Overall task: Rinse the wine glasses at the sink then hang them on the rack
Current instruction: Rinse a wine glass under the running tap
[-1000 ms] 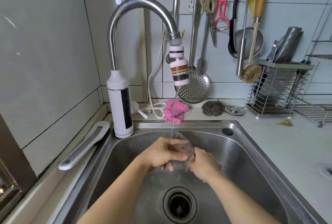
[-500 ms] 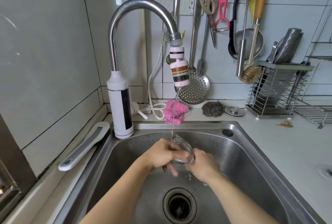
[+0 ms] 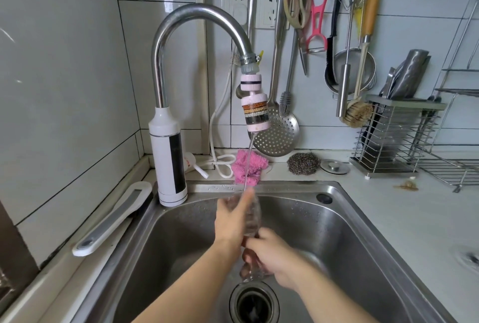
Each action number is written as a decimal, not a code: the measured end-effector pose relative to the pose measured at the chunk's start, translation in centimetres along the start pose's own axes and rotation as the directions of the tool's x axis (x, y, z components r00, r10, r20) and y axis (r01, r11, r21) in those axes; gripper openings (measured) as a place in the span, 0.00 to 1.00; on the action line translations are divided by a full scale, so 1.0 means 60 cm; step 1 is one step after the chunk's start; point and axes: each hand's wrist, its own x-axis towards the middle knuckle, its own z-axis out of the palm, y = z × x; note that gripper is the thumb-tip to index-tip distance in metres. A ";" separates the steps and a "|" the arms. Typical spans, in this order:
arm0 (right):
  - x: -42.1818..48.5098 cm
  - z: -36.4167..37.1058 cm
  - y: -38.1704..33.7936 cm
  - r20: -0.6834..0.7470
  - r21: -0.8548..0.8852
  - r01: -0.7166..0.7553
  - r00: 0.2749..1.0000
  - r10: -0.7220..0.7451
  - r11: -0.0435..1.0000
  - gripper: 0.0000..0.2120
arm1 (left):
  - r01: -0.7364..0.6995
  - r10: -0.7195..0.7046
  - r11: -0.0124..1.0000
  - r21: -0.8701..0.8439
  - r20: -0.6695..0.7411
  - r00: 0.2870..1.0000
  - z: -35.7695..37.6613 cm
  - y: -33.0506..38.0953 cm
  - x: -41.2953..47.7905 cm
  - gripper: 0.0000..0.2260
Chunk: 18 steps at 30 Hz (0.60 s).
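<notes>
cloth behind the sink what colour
The cloth is pink; the head view, the only one, shows it clearly.

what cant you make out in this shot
Head view only:
- left hand: motion blur, so whether its fingers wrap the wine glass is unclear.
- Glass stem: mostly covered by the right hand gripping it.
- wire rack: cut off by the right edge.
- hanging rack for the glasses: not in view.
</notes>
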 end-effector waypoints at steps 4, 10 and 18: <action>-0.006 -0.001 -0.010 0.006 0.079 0.010 1.000 -0.010 0.997 0.06 | -0.380 0.365 0.838 0.392 0.114 0.924 0.002 -0.001 0.009 0.32; -0.007 0.002 -0.013 0.073 0.169 0.011 0.997 -0.024 0.986 0.03 | 0.030 -0.029 1.000 0.006 -0.109 0.994 -0.010 -0.001 0.020 0.17; -0.001 -0.007 -0.008 -0.043 0.031 0.090 0.995 -0.089 0.995 0.07 | -0.325 0.359 0.851 0.412 -0.007 0.933 -0.001 0.004 0.015 0.24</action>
